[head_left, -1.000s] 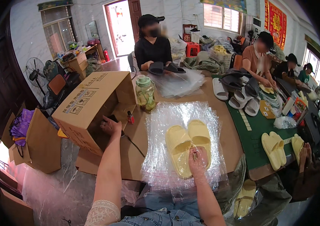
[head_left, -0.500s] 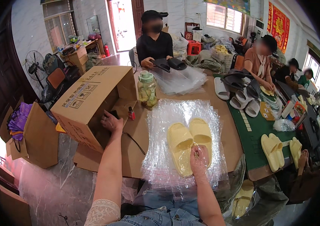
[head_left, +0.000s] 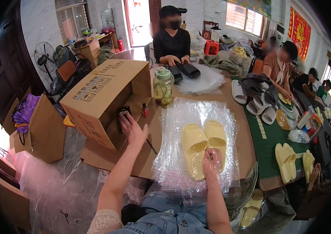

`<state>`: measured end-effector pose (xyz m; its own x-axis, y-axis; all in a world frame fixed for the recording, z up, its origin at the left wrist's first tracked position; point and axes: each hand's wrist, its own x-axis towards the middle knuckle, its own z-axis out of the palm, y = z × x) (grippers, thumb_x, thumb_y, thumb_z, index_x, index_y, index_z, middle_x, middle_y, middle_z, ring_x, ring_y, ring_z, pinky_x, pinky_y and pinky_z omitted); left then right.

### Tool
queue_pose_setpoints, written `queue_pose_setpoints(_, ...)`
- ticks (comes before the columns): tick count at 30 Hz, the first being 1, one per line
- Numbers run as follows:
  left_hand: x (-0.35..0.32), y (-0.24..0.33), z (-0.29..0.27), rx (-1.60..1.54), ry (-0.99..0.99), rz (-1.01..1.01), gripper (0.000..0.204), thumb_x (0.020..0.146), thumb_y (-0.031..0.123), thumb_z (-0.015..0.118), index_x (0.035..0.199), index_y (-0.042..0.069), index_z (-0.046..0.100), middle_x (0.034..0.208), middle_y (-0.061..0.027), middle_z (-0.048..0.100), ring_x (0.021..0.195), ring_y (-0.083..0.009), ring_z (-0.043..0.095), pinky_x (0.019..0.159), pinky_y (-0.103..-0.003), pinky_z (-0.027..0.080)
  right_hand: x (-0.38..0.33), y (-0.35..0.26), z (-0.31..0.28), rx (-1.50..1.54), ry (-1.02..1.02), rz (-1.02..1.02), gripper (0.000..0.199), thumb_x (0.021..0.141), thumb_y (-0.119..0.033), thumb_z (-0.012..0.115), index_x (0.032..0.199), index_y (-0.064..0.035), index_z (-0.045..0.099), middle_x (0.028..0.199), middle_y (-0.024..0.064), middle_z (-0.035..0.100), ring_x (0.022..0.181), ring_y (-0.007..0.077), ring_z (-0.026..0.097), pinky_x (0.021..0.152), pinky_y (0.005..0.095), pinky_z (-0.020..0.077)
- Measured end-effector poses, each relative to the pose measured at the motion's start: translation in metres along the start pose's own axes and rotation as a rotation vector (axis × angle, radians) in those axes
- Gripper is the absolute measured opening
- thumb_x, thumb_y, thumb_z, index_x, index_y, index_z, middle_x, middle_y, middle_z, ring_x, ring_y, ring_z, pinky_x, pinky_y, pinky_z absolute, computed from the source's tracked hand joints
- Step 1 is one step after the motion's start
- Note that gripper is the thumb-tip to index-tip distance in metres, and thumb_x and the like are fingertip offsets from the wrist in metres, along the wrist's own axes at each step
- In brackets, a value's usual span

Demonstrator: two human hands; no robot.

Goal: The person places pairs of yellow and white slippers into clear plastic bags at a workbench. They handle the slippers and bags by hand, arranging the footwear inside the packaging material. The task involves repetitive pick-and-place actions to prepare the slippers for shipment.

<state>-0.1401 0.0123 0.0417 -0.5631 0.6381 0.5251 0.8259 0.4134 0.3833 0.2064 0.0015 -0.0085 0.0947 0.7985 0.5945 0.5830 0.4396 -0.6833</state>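
A pair of pale yellow slippers lies on a stack of clear plastic bags, with glossy film over them. My right hand is closed at the slippers' inner edges, partly beneath the film; its fingertips are hard to make out. My left hand is open, fingers stretched out, at the mouth of a cardboard box lying on its side. Just beyond those fingers is a small black device with a lit display. Beside the box sits a small red bottle with a black cap.
A greenish glass jar stands behind the bags. Across the table, a person handles black slippers. On the right, a green mat carries grey and yellow slippers. An open carton with purple bags is at far left.
My left hand has drawn back from inside the box and its fingers have straightened, uncovering the device's display. My right hand stays at the slippers. The view has shifted slightly.
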Motion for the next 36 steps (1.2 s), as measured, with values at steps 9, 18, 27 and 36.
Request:
queue_pose_setpoints(9,-0.067,-0.013,-0.015,-0.073,-0.154,0.292,0.099,0.085,0.044,0.074,0.158,0.004,0.021,0.160,-0.0332,0.016,0.146,-0.0512,0.020,0.117,-0.063,0.023,0.000,0.002,-0.002,-0.044,-0.019,-0.048,0.010,0.089,-0.004,0.068,0.098,-0.0049,0.067,0.101,0.0121,0.063,0.095,0.0281,0.064,0.082,0.0378,0.0539)
queue_pose_setpoints(18,-0.035,-0.026,-0.021,0.016,-0.080,0.278,0.081,0.090,0.042,0.070,0.154,0.006,0.035,0.142,-0.0231,0.049,0.134,-0.0432,0.037,0.111,-0.059,0.030,0.001,-0.003,-0.002,-0.038,-0.006,-0.032,0.009,0.088,-0.005,0.068,0.097,-0.0042,0.068,0.100,0.0131,0.064,0.094,0.0298,0.063,0.081,0.0397,0.0524)
queue_pose_setpoints(27,0.003,-0.037,0.009,0.113,-0.043,0.203,0.076,0.094,0.045,0.064,0.154,0.008,0.036,0.135,-0.0237,0.059,0.136,-0.0447,0.038,0.111,-0.060,0.030,-0.001,-0.001,0.000,0.006,0.039,-0.051,0.011,0.085,-0.003,0.068,0.096,-0.0040,0.068,0.095,0.0142,0.064,0.092,0.0325,0.062,0.079,0.0421,0.0509)
queue_pose_setpoints(36,0.011,-0.016,0.023,0.042,-0.103,0.183,0.083,0.098,0.051,0.057,0.160,0.012,0.018,0.152,-0.0215,0.047,0.150,-0.0445,0.019,0.119,-0.064,0.018,-0.005,0.014,0.006,-0.010,-0.031,0.065,0.014,0.084,-0.006,0.070,0.098,-0.0071,0.069,0.100,0.0143,0.065,0.097,0.0310,0.062,0.086,0.0438,0.0500)
